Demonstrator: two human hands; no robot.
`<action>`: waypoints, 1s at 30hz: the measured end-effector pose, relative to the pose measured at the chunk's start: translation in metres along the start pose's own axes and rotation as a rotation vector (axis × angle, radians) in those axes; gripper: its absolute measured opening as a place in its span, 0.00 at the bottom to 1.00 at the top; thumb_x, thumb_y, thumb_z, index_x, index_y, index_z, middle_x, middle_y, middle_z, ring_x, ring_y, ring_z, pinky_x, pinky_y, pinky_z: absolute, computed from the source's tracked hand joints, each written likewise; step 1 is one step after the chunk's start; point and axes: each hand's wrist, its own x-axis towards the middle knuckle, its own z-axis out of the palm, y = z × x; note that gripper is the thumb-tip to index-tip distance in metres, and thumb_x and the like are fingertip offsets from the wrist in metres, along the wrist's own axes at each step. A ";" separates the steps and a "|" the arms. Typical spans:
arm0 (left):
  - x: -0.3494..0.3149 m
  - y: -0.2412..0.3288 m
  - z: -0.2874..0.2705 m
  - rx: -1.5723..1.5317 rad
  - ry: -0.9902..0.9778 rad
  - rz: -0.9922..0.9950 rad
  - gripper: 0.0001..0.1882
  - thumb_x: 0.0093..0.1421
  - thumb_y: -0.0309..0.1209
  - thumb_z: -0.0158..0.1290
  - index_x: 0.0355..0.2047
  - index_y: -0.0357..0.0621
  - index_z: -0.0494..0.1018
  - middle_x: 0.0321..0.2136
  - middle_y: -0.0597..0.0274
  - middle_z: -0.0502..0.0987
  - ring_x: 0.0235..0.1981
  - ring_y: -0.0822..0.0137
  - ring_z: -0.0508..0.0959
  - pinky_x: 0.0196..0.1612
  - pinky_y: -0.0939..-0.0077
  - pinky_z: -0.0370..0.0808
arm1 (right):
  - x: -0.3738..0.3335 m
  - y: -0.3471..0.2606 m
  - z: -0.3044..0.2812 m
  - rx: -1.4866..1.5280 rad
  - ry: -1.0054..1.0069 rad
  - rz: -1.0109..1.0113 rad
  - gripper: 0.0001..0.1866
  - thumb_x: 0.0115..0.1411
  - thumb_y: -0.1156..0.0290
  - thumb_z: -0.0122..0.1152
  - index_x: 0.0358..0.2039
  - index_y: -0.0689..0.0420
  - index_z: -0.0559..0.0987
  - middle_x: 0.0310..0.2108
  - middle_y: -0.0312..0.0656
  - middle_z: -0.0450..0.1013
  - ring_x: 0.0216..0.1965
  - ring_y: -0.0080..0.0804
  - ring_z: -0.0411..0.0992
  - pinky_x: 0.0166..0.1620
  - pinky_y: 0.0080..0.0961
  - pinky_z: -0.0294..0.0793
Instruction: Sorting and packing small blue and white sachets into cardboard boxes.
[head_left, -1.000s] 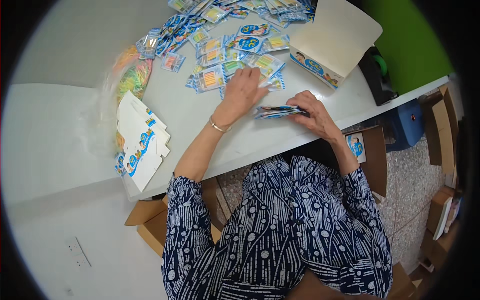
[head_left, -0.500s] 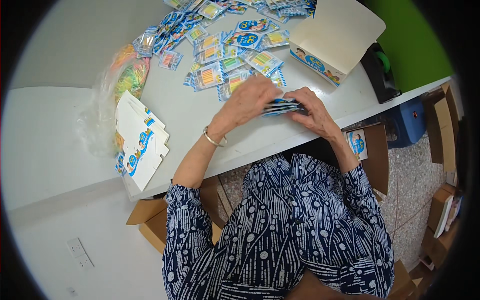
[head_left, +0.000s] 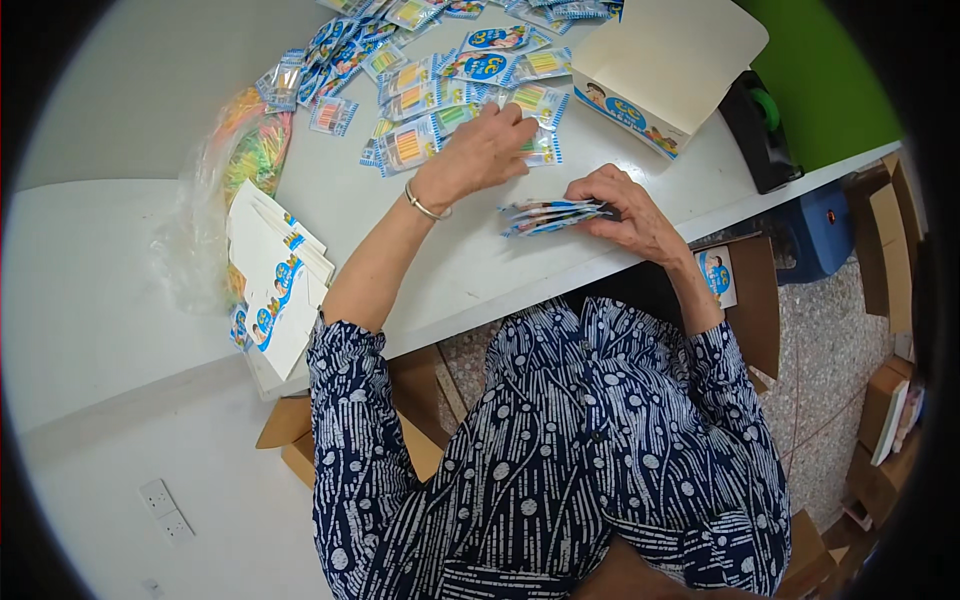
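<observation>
My right hand (head_left: pixel 628 215) is closed round one end of a small stack of blue-and-white packets (head_left: pixel 545 216), held on edge just above the near part of the white table. Away from that stack, my left hand (head_left: pixel 478 152) reaches over the near edge of a spread of similar packets (head_left: pixel 408 146), its fingers bent and apart. Whether its fingertips touch a packet is hard to see. Clear windows in many of these packets show coloured strips in orange, yellow and green.
An open white carton (head_left: pixel 627 112) with a blue printed front stands right of the packets, beside a black tape dispenser (head_left: pixel 757 135). On the left lie flat folded cartons (head_left: pixel 268 300) and a clear bag of colourful pieces (head_left: pixel 258 160). A brown cardboard box (head_left: pixel 752 300) sits below the table edge.
My left hand has left the stack and moved up and left to the spread packets. My right hand keeps hold of the stack in nearly the same place.
</observation>
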 end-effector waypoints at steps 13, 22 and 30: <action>-0.030 0.045 -0.013 -0.227 0.159 -0.080 0.15 0.59 0.26 0.51 0.46 0.37 0.73 0.35 0.52 0.79 0.34 0.53 0.79 0.38 0.64 0.74 | 0.000 0.006 0.003 0.021 0.025 -0.006 0.19 0.48 0.69 0.65 0.42 0.56 0.75 0.41 0.38 0.72 0.45 0.37 0.67 0.50 0.31 0.66; -0.058 0.076 0.006 -0.439 0.118 -0.118 0.26 0.57 0.35 0.59 0.54 0.38 0.67 0.41 0.47 0.77 0.39 0.51 0.79 0.42 0.67 0.75 | 0.003 -0.007 0.006 0.084 0.124 0.019 0.27 0.45 0.70 0.65 0.49 0.56 0.72 0.50 0.43 0.68 0.50 0.39 0.67 0.53 0.34 0.67; -0.057 0.062 -0.009 -0.756 0.015 -0.368 0.28 0.55 0.36 0.62 0.53 0.38 0.68 0.45 0.50 0.78 0.45 0.51 0.78 0.50 0.63 0.73 | 0.007 0.008 0.006 0.085 -0.055 0.094 0.26 0.48 0.63 0.69 0.48 0.55 0.75 0.48 0.39 0.72 0.51 0.38 0.67 0.55 0.33 0.65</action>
